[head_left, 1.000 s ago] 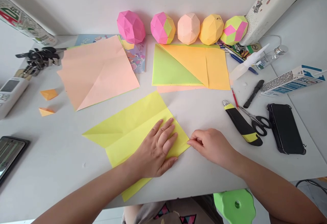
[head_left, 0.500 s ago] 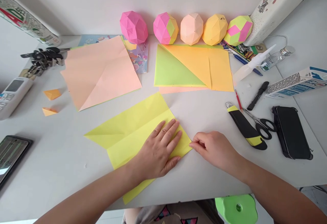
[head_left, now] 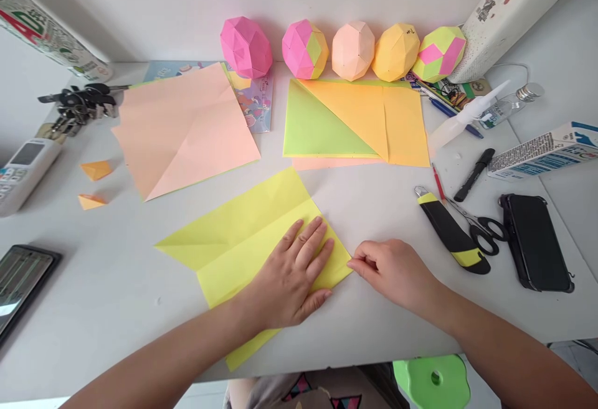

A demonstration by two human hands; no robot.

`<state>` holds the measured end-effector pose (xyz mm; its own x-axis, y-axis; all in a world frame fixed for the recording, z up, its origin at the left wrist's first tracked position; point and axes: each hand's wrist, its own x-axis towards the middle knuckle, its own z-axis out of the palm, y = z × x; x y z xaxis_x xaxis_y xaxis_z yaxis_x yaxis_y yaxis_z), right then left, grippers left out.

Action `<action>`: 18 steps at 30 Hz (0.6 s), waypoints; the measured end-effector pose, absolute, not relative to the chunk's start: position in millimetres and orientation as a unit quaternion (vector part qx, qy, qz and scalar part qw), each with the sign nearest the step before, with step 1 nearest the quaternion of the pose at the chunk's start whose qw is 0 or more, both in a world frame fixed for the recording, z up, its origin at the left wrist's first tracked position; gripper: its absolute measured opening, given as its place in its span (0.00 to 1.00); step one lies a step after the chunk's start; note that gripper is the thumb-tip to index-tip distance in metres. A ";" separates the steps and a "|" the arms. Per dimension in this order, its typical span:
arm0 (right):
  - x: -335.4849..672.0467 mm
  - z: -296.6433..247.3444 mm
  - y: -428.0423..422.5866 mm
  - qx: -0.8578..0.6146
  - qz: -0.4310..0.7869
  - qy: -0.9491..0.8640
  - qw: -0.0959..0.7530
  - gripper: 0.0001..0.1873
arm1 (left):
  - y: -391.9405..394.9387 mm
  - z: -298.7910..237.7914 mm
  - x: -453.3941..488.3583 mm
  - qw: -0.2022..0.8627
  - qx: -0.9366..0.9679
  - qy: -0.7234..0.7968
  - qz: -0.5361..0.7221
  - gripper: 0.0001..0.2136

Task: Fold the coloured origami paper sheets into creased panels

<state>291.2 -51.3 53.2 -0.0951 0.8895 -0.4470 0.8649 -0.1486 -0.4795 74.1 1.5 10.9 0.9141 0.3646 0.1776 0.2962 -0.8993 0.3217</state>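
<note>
A sheet of yellow paper point(head_left: 247, 235) with several creases lies on the table in front of me, partly folded over. Flat across its right part rests my left hand point(head_left: 294, 275), fingers stretched and slightly spread. My right hand point(head_left: 390, 269) pinches the sheet's right corner between thumb and bent forefinger. Part of the paper is hidden under my left hand and forearm. Beyond it lie a pink paper stack point(head_left: 191, 135) on the left and orange and green folded sheets point(head_left: 334, 119) on the right.
Several faceted paper balls point(head_left: 352, 51) line the wall. On the right are a utility knife point(head_left: 451, 228), scissors point(head_left: 486, 235), a black marker point(head_left: 474, 175), a glue bottle point(head_left: 467, 116) and a phone point(head_left: 535, 241). Small orange folded pieces point(head_left: 96, 170) and another phone point(head_left: 25, 284) are on the left.
The view has shifted very slightly. Both hands and the yellow paper stay practically where they were.
</note>
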 end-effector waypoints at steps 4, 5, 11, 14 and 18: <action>291.0 55.8 -49.9 -0.674 0.357 -0.647 0.018 0.13 | 1.2 10.7 74.6 0.144 0.967 0.170 0.120 0.30; 291.2 56.8 -49.3 -0.674 0.364 -0.643 0.022 0.13 | 0.9 10.7 74.8 0.143 0.967 0.171 0.121 0.29; 295.6 57.9 -47.5 -0.673 0.460 -0.578 0.037 0.12 | -0.5 11.2 75.2 0.139 0.968 0.175 0.115 0.28; 300.2 56.9 -47.1 -0.668 0.509 -0.541 0.050 0.11 | -0.4 10.6 74.9 0.131 0.970 0.172 0.112 0.28; 305.9 61.9 -43.8 -0.664 0.561 -0.491 0.061 0.10 | -0.4 9.7 74.3 0.133 0.970 0.173 0.111 0.29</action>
